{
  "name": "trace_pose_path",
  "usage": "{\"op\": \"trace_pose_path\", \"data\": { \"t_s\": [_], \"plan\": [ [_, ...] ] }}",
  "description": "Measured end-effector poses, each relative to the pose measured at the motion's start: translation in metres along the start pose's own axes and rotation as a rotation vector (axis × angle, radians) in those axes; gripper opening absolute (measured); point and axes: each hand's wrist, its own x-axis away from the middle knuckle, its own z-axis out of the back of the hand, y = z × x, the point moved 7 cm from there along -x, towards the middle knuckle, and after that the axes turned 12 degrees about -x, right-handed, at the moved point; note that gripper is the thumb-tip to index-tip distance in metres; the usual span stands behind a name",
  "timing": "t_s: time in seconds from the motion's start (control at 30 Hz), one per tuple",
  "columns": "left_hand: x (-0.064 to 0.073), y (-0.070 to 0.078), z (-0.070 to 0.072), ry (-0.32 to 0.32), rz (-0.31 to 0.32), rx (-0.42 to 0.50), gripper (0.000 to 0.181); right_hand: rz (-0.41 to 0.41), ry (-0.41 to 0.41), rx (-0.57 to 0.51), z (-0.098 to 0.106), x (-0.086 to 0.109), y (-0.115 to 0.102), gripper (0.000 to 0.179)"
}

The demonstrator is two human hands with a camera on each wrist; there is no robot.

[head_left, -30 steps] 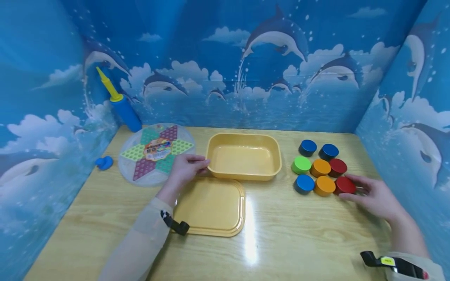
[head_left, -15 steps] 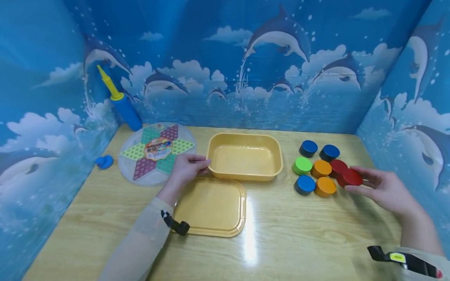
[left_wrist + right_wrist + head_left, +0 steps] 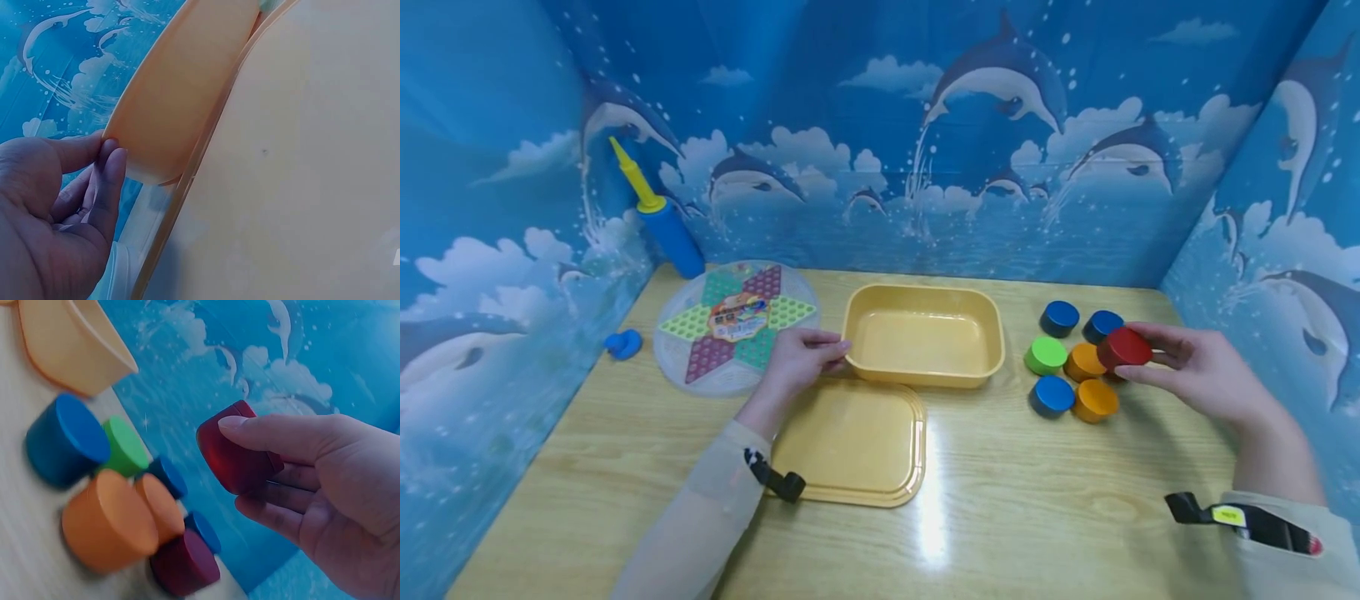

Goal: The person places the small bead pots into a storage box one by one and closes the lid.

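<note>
My left hand (image 3: 801, 360) pinches the left rim of a yellow plastic box (image 3: 925, 375), thumb and fingertips on its corner in the left wrist view. A flat yellow lid (image 3: 853, 442) lies in front of the box. My right hand (image 3: 1213, 371) grips a red round block (image 3: 234, 450) between thumb and fingers, raised off the table. Below it stand a second red block (image 3: 185, 564), two orange blocks (image 3: 1096, 401), a green block (image 3: 1046, 356) and several blue blocks (image 3: 1052, 396). In the head view the held block mostly covers the other red one.
Left of the box lies a round Chinese checkers board (image 3: 737, 325) with a star pattern. Behind it a blue and yellow hand pump (image 3: 672, 237) leans against the dolphin-print backdrop (image 3: 880, 167). A small blue knobbed piece (image 3: 623, 344) sits near the table's left edge.
My right hand has taken the front red block, lifted it, and carried it back and slightly left over the other red block. The left hand stays at the box rim.
</note>
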Motion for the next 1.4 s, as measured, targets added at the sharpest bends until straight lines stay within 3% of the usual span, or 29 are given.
{"op": "trace_pose_path", "data": {
  "t_s": [0.2, 0.33, 0.57, 0.77, 0.9, 1.4],
  "plan": [
    [-0.001, 0.0, 0.001, -0.001, -0.002, 0.005, 0.029, 0.044, -0.067, -0.084, -0.019, -0.02, -0.026, 0.068],
    [-0.001, 0.0, 0.0, -0.006, 0.0, 0.013, 0.029, 0.005, -0.11, -0.145, -0.033, -0.034, -0.038, 0.072],
    [-0.001, 0.001, -0.001, -0.015, -0.004, 0.024, 0.029, 0.078, -0.166, -0.17, -0.057, -0.061, -0.066, 0.069],
    [-0.001, 0.001, -0.002, -0.017, -0.006, 0.025, 0.028, 0.072, -0.212, -0.185, -0.078, -0.083, -0.087, 0.066],
    [-0.001, 0.0, -0.001, -0.01, -0.005, 0.025, 0.028, 0.113, -0.241, -0.203, -0.096, -0.097, -0.101, 0.066],
    [-0.002, -0.001, -0.001, -0.011, -0.002, 0.027, 0.029, 0.171, -0.352, -0.251, -0.154, -0.139, -0.119, 0.065]
  ]
}}
